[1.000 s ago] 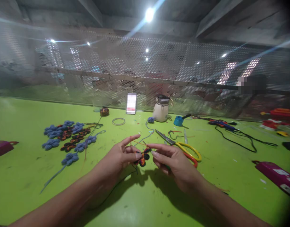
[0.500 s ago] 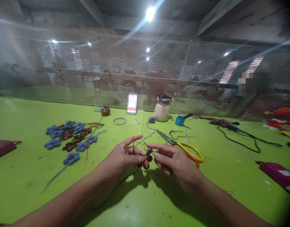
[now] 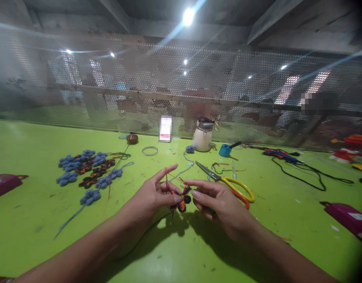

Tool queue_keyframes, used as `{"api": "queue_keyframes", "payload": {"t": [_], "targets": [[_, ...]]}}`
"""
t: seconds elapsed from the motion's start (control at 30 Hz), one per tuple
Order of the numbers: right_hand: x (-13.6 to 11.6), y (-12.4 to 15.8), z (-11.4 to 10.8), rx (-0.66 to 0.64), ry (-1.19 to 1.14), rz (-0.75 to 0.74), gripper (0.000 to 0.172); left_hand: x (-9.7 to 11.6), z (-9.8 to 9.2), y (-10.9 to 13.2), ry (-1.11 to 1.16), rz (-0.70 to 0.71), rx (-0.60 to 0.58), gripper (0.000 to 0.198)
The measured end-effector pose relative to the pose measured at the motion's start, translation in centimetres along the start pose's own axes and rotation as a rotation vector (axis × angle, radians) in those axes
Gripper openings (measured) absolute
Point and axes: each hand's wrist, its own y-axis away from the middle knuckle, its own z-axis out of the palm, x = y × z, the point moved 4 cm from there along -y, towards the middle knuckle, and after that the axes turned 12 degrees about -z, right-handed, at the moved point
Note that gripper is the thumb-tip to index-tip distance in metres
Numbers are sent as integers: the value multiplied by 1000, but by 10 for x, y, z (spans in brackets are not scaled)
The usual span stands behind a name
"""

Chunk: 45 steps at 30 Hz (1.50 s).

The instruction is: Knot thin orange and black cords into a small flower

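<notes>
My left hand (image 3: 160, 192) pinches a small crocheted flower (image 3: 183, 200) in black, orange and red yarn between thumb and fingers. Its raised index finger carries a strand of orange-red yarn (image 3: 166, 179), which runs across to the flower. Close on the right, my right hand (image 3: 215, 198) is closed round a thin crochet hook (image 3: 182, 180); only its tip area shows at the flower's upper edge, the rest hidden by the fingers. A dark yarn tail (image 3: 148, 232) hangs from the flower onto the green table (image 3: 169, 259).
Finished blue flowers (image 3: 67, 178) and dark orange flowers (image 3: 88, 181) lie left. Scissors (image 3: 222, 179) lie just beyond my right hand. Farther back are a yarn ball (image 3: 132, 138), ring (image 3: 149, 151), phone (image 3: 165, 129), jar (image 3: 202, 135) and blue pot (image 3: 225, 150). Purple tools (image 3: 346, 220) lie at both sides.
Both hands keep nearly the same pose on the flower and yarn. The view has shifted very slightly; little else differs.
</notes>
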Motion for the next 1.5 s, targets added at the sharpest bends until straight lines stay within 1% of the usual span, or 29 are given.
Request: {"api": "queue_keyframes", "payload": {"t": [0.17, 0.37, 0.73, 0.87, 1.17, 1.3, 1.5], "targets": [[-2, -2, 0, -6, 18, -6, 36, 0, 1, 0, 25, -1, -25, 92], [-7, -3, -8, -51, 94, -48, 31, 5, 3, 3, -25, 39, 36, 86], [-13, -3, -15, -139, 163, -59, 33, 6, 5, 5, -65, 34, 25, 78], [-14, -3, -16, -191, 195, -70, 34, 7, 5, 5, -81, 37, 23, 75], [-27, -2, -16, -313, 435, -159, 27, 7, 8, 5, -113, 36, 14, 70], [-30, 0, -18, -354, 539, -188, 29, 8, 10, 6, -117, 32, 12, 69], [-32, -1, -19, -382, 626, -205, 31, 7, 10, 5, -124, 9, 9, 69]]}}
